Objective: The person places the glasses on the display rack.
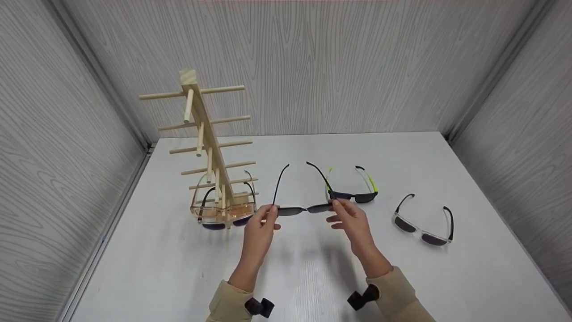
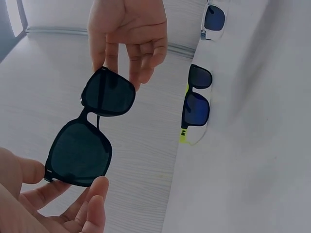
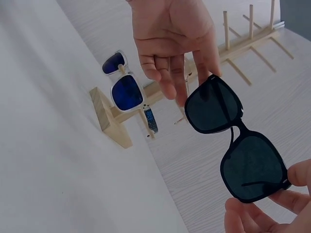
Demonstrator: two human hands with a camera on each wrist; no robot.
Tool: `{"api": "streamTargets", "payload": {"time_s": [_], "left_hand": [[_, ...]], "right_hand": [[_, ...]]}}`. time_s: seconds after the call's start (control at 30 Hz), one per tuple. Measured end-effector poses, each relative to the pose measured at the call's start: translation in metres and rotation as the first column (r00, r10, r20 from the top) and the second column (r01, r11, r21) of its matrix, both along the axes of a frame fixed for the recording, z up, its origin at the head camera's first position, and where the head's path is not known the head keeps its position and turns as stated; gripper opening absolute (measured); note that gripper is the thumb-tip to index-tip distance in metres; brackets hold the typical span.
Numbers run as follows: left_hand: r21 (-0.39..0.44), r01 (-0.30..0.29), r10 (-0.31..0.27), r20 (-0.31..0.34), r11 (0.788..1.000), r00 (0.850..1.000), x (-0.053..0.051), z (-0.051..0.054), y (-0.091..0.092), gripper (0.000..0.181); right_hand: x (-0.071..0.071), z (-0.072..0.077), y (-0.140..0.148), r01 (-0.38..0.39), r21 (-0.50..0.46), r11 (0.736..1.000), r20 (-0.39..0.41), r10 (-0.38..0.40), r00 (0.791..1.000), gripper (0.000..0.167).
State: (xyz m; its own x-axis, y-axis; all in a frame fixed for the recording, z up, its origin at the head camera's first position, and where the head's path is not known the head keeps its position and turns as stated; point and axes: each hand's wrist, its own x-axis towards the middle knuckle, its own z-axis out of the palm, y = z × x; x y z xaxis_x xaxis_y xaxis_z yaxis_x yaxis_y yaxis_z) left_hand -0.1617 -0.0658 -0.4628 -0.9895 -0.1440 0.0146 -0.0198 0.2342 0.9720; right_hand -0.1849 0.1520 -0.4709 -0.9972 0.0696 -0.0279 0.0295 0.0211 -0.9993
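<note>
Black sunglasses point(image 1: 290, 211) are held up above the table between both hands, temples unfolded and pointing away from the person. My left hand point(image 1: 260, 232) pinches the left end of the frame between thumb and fingers. At the opposite end, my right hand point(image 1: 355, 226) pinches the corner near the hinge. Dark lenses point(image 2: 80, 153) fill the left wrist view, and the right wrist view shows the same sunglasses point(image 3: 255, 165) with a hand at each end. Left of the hands stands a wooden display rack point(image 1: 210, 134) with pegs; clear-framed glasses point(image 1: 196, 210) and dark-lensed sunglasses point(image 1: 214, 226) hang low on it.
Sunglasses with yellow-green temples point(image 1: 366, 197) lie behind the right hand. Clear-framed sunglasses with black temple tips point(image 1: 433, 239) lie farther right on the white table point(image 1: 482, 268). Grey wood-grain panels point(image 1: 339, 67) enclose the back and both sides.
</note>
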Motion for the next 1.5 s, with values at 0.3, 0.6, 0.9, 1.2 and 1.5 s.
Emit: {"api": "streamTargets", "payload": {"time_s": [0.3,0.6,0.9,1.2,1.5], "left_hand": [[-0.004,0.007,-0.007,-0.025,1.000,1.000,0.013,0.011,-0.011,0.036],[-0.027,-0.011,0.009,-0.091,1.000,0.996,0.026,0.017,-0.018,0.038],[-0.064,-0.061,0.050,-0.160,0.996,0.986,0.038,0.029,-0.023,0.036],[-0.135,-0.115,0.083,-0.219,0.984,0.972,0.044,0.035,-0.032,0.037],[-0.153,-0.187,0.137,-0.292,0.970,0.947,0.049,0.040,-0.041,0.031]], "right_hand": [[0.004,0.010,-0.004,-0.053,-0.009,0.999,-0.055,0.052,0.997,0.036],[0.006,0.018,-0.008,-0.096,-0.013,0.995,-0.077,0.095,0.993,0.035],[-0.001,0.032,-0.016,-0.166,-0.080,0.983,-0.051,0.162,0.985,0.033],[-0.009,0.043,-0.027,-0.255,-0.060,0.965,-0.056,0.252,0.966,0.034],[-0.017,0.053,-0.041,-0.321,-0.027,0.947,-0.078,0.318,0.945,0.034]]}}
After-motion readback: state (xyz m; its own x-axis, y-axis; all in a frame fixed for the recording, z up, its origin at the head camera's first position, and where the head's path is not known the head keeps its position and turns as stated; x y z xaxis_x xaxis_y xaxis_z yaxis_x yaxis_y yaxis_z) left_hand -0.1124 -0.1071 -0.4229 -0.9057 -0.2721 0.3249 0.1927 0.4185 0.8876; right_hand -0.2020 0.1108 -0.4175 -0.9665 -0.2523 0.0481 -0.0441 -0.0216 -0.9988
